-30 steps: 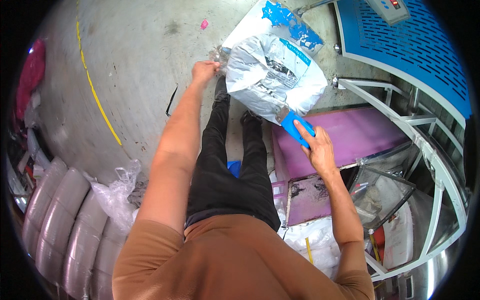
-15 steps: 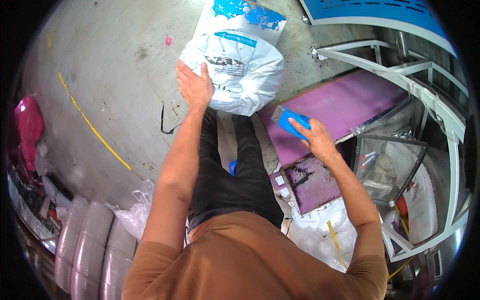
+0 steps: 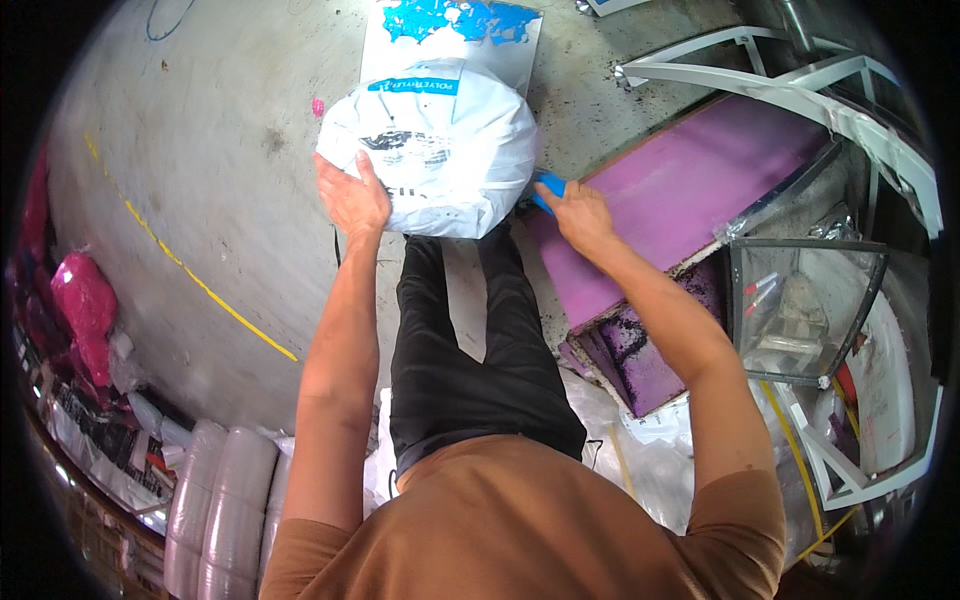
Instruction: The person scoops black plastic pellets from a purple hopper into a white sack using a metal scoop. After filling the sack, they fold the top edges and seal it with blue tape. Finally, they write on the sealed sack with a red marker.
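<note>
a worker steadies a bulging white plastic sack (image 3: 440,150) upright on the concrete floor (image 3: 220,170), just ahead of their feet.
the left hand (image 3: 352,197) lies open and flat against the sack's side; the right hand (image 3: 578,212) is clamped on a blue-handled tool (image 3: 549,187) at its lower edge, beside a purple tray (image 3: 690,190). best handled, it seems, by bracing the sack firmly and keeping the tool clear of the steadying fingers.

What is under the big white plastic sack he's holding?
Under the bulging white plastic sack lies a flat white-and-blue printed bag on the grey concrete floor. Whatever sits directly beneath the sack is covered.
</note>
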Motion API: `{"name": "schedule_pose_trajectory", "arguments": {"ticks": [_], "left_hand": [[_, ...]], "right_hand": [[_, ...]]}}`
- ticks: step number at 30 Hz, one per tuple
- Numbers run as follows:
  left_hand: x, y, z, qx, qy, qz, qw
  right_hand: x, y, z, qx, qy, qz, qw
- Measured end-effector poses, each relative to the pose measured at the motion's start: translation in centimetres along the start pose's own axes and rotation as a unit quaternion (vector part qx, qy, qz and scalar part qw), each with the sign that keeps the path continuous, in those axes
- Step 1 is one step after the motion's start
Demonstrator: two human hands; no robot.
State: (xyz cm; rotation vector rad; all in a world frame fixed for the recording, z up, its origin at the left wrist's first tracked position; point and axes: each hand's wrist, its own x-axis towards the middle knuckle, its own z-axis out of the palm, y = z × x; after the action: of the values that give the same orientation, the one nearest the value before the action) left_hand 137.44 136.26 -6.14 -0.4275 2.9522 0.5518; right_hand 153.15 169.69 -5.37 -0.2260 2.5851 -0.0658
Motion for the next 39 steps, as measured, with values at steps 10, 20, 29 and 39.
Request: {"name": "schedule_pose_trajectory", "arguments": {"ticks": [10,20,29,39], "left_hand": [[1.0,-0.9,-1.1,-0.047,-0.108,-0.058,0.991],[-13.6,17.3,-5.5,-0.223,-0.554,-0.098,0.796],[-15.3,18.8,1.2,-0.156,-0.586,-0.039,0.794],[2.2,29.5,8.0,0.270,-0.273,0.470,0.795]], "right_hand": [[-9.3,5.8,2.1,0.685,0.070,0.399,0.606],[-16.1,-3.3,-2.1,0.922,0.134,0.304,0.200],[-17.9,-4.7,-5.6,0.774,0.175,0.303,0.528],[-17.6,-12.7,2.5,0.671,0.249,0.343,0.608]]}}
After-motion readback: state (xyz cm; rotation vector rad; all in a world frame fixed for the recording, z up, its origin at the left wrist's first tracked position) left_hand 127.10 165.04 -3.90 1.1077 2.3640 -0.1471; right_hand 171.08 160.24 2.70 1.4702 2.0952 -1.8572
